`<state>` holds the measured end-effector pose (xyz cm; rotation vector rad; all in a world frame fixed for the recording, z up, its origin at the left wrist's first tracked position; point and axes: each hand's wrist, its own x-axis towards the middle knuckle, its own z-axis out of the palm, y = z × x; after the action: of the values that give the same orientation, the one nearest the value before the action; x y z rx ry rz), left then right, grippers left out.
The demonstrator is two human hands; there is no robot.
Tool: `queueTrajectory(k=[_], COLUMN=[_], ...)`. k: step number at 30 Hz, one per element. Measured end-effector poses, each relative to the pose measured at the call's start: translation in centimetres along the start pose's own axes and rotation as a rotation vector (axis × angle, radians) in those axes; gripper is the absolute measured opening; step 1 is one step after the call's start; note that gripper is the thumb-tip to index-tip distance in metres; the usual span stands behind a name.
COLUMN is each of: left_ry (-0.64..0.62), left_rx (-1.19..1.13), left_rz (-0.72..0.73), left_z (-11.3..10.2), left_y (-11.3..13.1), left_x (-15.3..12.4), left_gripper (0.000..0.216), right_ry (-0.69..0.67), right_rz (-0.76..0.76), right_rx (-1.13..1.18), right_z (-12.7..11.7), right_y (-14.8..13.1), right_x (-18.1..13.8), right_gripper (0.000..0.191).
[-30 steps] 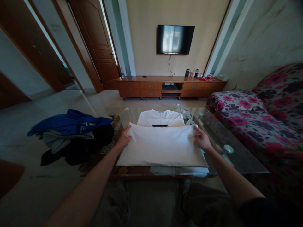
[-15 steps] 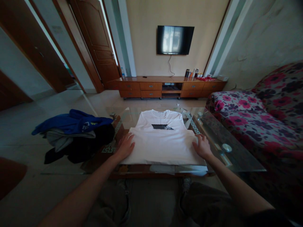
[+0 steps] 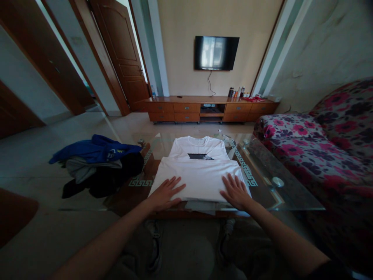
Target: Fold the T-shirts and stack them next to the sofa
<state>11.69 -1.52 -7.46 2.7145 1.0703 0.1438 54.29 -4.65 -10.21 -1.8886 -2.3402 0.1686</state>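
A white T-shirt (image 3: 201,173) lies on the glass coffee table (image 3: 303,200), its lower part folded up over the body. The collar points away from me, and part of a dark printed patch shows above the fold. My left hand (image 3: 166,193) rests with fingers spread on the near left part of the shirt. On the near right part, my right hand (image 3: 236,191) lies flat, its fingers apart too. Neither hand grips the fabric.
A heap of blue, grey and black clothes (image 3: 99,165) sits at the table's left end. To the right stands a flower-patterned sofa (image 3: 317,155). Beyond the table, a wooden TV cabinet (image 3: 186,111) holds several bottles, below a wall-mounted television (image 3: 216,53).
Both hands have moved inward and nearer to me, from the shirt's side edges onto its folded lower part. Their fingers are now spread flat. The view has tilted slightly.
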Motion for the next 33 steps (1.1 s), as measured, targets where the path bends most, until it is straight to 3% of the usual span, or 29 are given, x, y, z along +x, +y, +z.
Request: queueTrajectory(k=[5,8,20,23,27,33], left_ry=[-0.026,-0.028,0.006,0.026,0.033,0.086], left_rx=[0.001,-0.002,0.039,0.068,0.089,0.126], left_rz=[0.113,0.106,-0.041,-0.001,0.093,-0.074], left_z=[0.3,0.8,1.4,0.9,0.8,1.6], left_y=[2.7,3.4,3.5,4.7,7.4,11.8], left_x=[1.4,1.9,2.2,2.4,2.6,1.3], left_gripper=[0.065,0.063,0.059,0.06,0.068,0.081], right_ry=[-0.022,-0.036,-0.017,0.021,0.058,0.033], right_rz=[-0.231,-0.263,-0.148,-0.197,-0.373,-0.455], right_rx=[0.036,0.035,-0.028,-0.057,-0.046,-0.023], right_z=[-0.5,-0.4,0.1,-0.6,-1.6,-1.2], right_y=[-4.2,-5.4,-3.6,-5.5,-9.7,-13.7], right_x=[0.3,0.6,1.4,1.2,0.0,-3.8], right_gripper=[0.068,0.066,0.065,0.07,0.075,0.089])
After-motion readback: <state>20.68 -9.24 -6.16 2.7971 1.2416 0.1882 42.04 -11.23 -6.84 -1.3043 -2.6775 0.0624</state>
